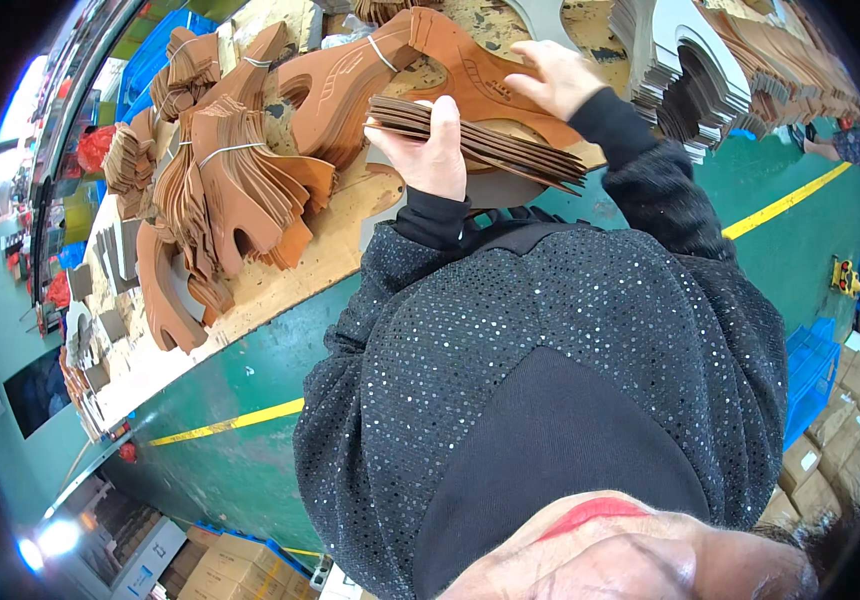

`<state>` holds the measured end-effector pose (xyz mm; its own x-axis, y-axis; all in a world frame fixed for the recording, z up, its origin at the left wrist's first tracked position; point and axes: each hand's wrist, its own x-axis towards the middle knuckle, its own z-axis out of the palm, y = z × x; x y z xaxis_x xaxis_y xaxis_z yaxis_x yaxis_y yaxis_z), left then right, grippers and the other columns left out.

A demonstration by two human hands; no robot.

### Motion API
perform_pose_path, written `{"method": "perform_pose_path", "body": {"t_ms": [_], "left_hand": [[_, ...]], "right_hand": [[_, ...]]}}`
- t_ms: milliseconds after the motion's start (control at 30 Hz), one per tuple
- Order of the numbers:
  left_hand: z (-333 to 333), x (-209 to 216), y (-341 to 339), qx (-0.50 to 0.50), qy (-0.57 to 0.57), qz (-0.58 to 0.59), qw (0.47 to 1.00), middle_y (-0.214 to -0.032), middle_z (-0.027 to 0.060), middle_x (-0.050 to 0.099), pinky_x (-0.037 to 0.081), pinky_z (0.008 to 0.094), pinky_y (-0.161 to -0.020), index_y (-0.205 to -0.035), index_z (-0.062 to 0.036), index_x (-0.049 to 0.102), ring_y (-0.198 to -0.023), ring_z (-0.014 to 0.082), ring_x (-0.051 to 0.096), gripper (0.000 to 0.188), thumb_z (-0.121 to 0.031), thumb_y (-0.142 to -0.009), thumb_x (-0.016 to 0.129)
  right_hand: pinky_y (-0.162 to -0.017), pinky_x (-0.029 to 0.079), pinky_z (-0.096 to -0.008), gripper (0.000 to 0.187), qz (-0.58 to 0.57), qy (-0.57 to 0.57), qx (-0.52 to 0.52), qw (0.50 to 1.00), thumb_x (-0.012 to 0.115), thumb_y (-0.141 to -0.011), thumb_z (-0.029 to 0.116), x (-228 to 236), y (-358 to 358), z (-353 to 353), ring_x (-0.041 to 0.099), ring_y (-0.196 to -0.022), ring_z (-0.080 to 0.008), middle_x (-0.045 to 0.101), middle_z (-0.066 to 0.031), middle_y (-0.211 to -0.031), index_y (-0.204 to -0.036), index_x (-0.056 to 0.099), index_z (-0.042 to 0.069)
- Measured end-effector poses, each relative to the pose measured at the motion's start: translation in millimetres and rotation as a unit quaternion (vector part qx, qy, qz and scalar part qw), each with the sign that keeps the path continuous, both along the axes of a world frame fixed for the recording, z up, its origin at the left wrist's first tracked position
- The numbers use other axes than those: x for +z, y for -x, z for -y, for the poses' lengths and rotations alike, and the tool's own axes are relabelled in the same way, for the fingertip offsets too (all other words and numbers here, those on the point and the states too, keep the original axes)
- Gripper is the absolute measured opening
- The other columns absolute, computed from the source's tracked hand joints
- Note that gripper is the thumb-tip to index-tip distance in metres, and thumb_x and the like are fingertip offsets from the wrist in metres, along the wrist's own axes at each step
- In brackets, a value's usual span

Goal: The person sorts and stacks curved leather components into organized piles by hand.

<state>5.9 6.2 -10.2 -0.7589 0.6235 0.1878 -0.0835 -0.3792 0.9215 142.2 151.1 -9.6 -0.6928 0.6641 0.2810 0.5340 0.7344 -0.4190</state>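
Observation:
My left hand [430,155] is closed around a fanned stack of dark brown cut sheet pieces [520,158], its thumb on top. Seen mostly edge-on, the stack points toward my right. Beyond it, my right hand [558,80] has its fingers apart, over a curved orange-brown cut piece [480,75] with small slits; whether the fingertips touch it, I cannot tell. That piece overlaps a bundle of brown curved pieces [345,85] tied with a pale band. Another banded bundle [240,185], its ends fanned, lies to the left of my left hand.
Stacked grey-white curved pieces [690,70] stand on the worn wooden table [320,235] at the right, with more brown stacks [790,75] beyond. A blue crate [165,50] is at the far left. Green floor [250,385] with yellow lines borders the table; cartons [235,570] stand lower left.

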Motion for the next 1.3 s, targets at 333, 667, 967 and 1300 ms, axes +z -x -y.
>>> {"method": "perform_pose_path", "body": {"t_ms": [333, 667, 967, 1300], "left_hand": [[1, -4, 3, -0.016, -0.007, 0.014, 1.000, -0.087, 0.0112, 0.060, 0.050, 0.0300, -0.074, -0.103, -0.0035, 0.032, -0.075, 0.0170, 0.062, 0.039, 0.000, -0.081, 0.064], [0, -7, 2, 0.005, -0.010, 0.026, 1.000, -0.092, 0.0107, 0.058, 0.050, 0.0294, -0.076, -0.103, -0.0041, 0.035, -0.078, 0.0168, 0.060, 0.039, 0.001, -0.078, 0.065], [5, 1, -2, 0.022, -0.012, 0.009, 1.000, -0.103, 0.0106, 0.055, 0.047, 0.0310, -0.082, -0.117, -0.0019, 0.036, -0.086, 0.0151, 0.058, 0.044, -0.001, -0.081, 0.063], [11, 2, -5, -0.026, -0.017, 0.028, 0.999, -0.102, 0.0107, 0.055, 0.048, 0.0308, -0.083, -0.116, -0.0034, 0.033, -0.090, 0.0161, 0.059, 0.044, -0.001, -0.083, 0.062]], "right_hand": [[-0.090, 0.043, -0.0418, 0.044, 0.175, -0.048, -0.110, 0.977, 0.065, -0.079, 0.047, -4, 26, 18, 0.053, -0.106, -0.0285, 0.059, -0.0087, -0.108, -0.108, 0.062, 0.013], [-0.076, 0.049, -0.0366, 0.020, -0.031, 0.024, 0.015, 0.999, 0.066, -0.082, 0.016, -2, 24, 14, 0.061, -0.086, -0.0299, 0.061, -0.0117, -0.092, -0.098, 0.057, 0.008], [-0.080, 0.051, -0.0372, 0.038, -0.009, 0.158, 0.195, 0.968, 0.048, -0.090, 0.015, 25, 13, 58, 0.063, -0.090, -0.0329, 0.065, -0.0157, -0.104, -0.128, 0.052, 0.018], [-0.082, 0.050, -0.0383, 0.045, 0.110, 0.276, 0.226, 0.928, 0.046, -0.088, 0.014, 42, 15, 49, 0.064, -0.091, -0.0331, 0.063, -0.0191, -0.109, -0.133, 0.048, 0.015]]}}
